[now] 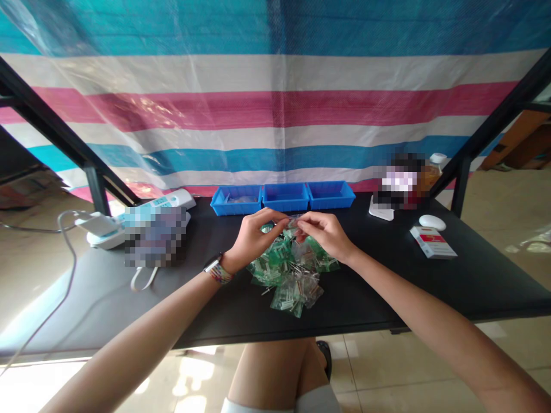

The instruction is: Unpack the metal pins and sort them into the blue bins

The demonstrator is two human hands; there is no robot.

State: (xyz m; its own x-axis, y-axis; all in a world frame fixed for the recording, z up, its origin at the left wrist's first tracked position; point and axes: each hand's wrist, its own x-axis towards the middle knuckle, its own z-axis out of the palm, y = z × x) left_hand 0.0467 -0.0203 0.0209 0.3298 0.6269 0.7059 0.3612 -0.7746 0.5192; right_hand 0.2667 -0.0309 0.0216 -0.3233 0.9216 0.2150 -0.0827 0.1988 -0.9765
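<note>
Between my two hands, above the far side of a pile, is a small clear plastic bag (294, 219). My left hand (257, 234) pinches its left edge between thumb and fingers. On the other edge, my right hand (325, 234) grips it with thumb and forefinger. What the bag contains is too small to make out. Below lies a heap of small green and clear bags (275, 264) with thin metal and white pieces in them. Just behind my hands stand three blue bins (286, 198) in a row; the left one has clear bags in it.
A white power strip (185, 199) with a plugged-in charger (95, 223) and cable lies left. To the right are a red-and-white box (433, 242), a white oval case (432, 222) and a bottle (435, 166). Black frame posts flank the black table (361, 304); a striped sheet hangs behind.
</note>
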